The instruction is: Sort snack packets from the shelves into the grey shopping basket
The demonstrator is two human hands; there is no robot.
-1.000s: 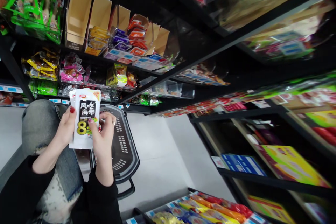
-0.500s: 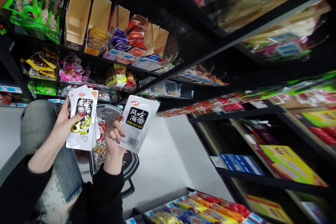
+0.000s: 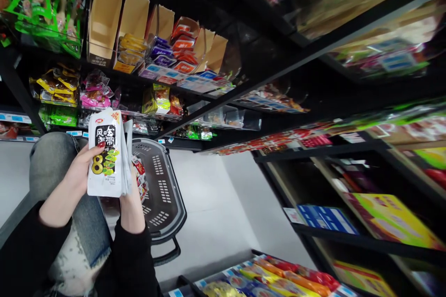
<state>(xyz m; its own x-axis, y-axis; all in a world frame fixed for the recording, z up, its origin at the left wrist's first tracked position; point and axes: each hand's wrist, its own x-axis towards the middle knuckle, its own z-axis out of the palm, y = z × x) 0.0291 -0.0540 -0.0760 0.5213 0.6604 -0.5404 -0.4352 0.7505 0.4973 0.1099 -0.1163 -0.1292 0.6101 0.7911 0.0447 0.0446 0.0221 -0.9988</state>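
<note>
A stack of white kelp snack packets with black labels and green pictures is upright before me. My left hand is closed round its left side, thumb with red nail across the front packet. On the other side my right hand is at the stack's right edge, its fingers hidden behind the packets. One packet at that edge stands slightly apart from the others. Below and to the right lies a dark grey shopping basket, with several small red and white packets inside, partly covered by my right arm.
Black shelves rise ahead, with open cardboard boxes and bagged snacks in clear bins. More shelving with a yellow box stands right. A low rack of colourful bags is at the bottom. My bent knee is at left.
My right hand has moved left, bringing its single packet from beside the stack to the stack's right edge. The front packet is now more squarely aligned, and more of the basket shows.
</note>
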